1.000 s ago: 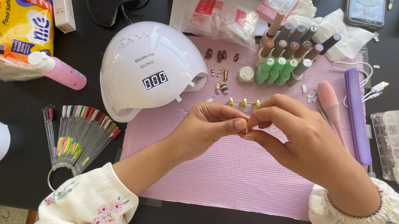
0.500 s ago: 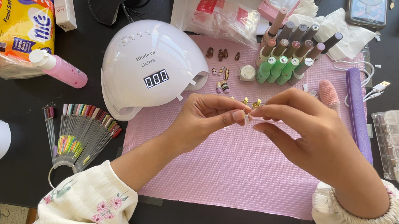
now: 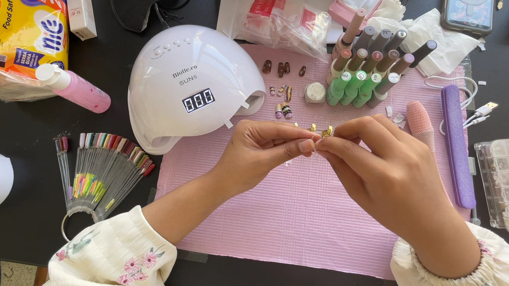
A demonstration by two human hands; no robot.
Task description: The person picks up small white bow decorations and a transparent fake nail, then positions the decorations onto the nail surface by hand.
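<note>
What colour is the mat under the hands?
Pale pink mat with fine ribbed lines, seen best in the head view.

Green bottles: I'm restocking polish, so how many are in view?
3 green bottles: left, middle, right, side by side at the front of the bottle cluster on the pink mat. More may be hidden behind the taller bottles.

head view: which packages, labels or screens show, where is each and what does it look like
Snack bag: far left, yellow and blue, in clear plastic.
Slim box: beside the bag, white with a red edge.
Lamp display: front of the white dome lamp, small dark panel, white digits.
Phone: top right, lit screen.
Clear pouch: behind the mat, red label.
</note>
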